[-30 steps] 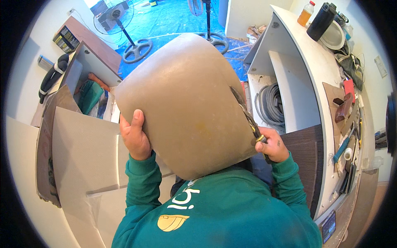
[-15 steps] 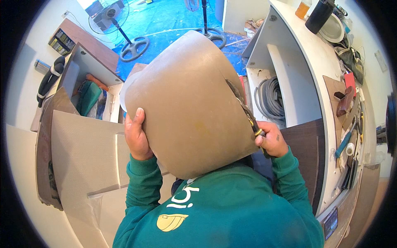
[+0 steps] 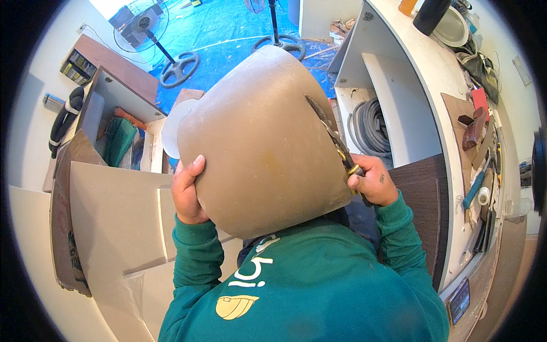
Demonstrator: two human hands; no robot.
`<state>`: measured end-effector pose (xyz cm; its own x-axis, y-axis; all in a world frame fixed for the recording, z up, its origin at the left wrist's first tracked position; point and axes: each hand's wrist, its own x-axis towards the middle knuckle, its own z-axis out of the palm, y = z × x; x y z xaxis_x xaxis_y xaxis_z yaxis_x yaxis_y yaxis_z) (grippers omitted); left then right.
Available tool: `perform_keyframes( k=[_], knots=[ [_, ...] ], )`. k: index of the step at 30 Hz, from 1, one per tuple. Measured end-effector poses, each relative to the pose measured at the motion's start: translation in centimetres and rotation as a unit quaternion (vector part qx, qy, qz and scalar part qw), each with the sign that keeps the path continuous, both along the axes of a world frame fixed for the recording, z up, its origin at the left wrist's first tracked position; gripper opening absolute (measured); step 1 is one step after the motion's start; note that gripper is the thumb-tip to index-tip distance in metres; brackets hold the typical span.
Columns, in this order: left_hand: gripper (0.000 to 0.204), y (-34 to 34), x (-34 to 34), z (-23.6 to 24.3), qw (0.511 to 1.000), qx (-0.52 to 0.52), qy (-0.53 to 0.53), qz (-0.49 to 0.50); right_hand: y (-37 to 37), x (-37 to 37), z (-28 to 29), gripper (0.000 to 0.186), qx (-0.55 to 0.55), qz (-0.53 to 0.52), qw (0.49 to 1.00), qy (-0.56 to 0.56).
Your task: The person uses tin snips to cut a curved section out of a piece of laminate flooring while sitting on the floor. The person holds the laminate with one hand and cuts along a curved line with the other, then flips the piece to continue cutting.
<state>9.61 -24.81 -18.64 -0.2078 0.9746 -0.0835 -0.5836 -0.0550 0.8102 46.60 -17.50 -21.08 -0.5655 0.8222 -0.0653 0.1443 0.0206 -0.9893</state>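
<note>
A large curved brown sheet (image 3: 253,154) fills the middle of the view, bent over toward me, with part of its pale underside (image 3: 171,128) showing at the upper left. My left hand (image 3: 188,188) grips the sheet's left edge, thumb on the face and fingers behind. My right hand (image 3: 370,179) is closed on the handles of dark cutting shears (image 3: 336,142) with yellow on them; their long blades lie along the sheet's right side. Whether the blades are apart is hard to tell. Below the sheet is my green sweatshirt.
An open cabinet (image 3: 393,108) holds a coiled hose (image 3: 367,131); its top carries tools (image 3: 473,194), bottles and a dish. Another open cabinet (image 3: 111,91) with cloth inside stands left, beside pale panels (image 3: 114,211). Beyond, two pedestal fans (image 3: 142,25) stand on blue sheeting (image 3: 211,68).
The brown sheet has curled further, its left edge shifting right and revealing more of the pale underside. My right hand and the shears have moved slightly up and left.
</note>
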Motion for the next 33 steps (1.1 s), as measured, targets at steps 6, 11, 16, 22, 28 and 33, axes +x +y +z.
perform_keyframes(
  k=[6,11,16,22,28,33],
  knots=[
    [0.051,0.4,-0.3,-0.2,0.993,-0.035,-0.104,-0.035,0.8,0.1,-1.9,0.081,0.053,-0.029,0.998,0.032],
    [0.05,0.4,-0.2,-0.7,0.991,-0.027,-0.122,-0.055,1.3,0.3,-1.2,0.082,0.059,-0.013,0.998,0.007],
    [0.051,0.4,0.8,-0.9,0.997,-0.001,-0.073,-0.021,0.7,-0.1,-1.1,0.082,0.044,-0.025,0.999,0.021],
    [0.054,0.0,0.4,-1.2,1.0,0.026,0.011,-0.001,0.2,0.0,-0.5,0.081,0.016,0.001,1.0,0.024],
    [0.057,-0.6,0.0,-1.0,0.995,0.052,0.081,0.028,-0.7,-0.4,0.2,0.081,-0.002,0.005,1.0,0.007],
    [0.059,-1.2,-0.6,-1.5,0.988,0.045,0.135,0.062,-0.9,-0.7,0.1,0.08,0.007,0.013,1.0,-0.003]
  ],
)
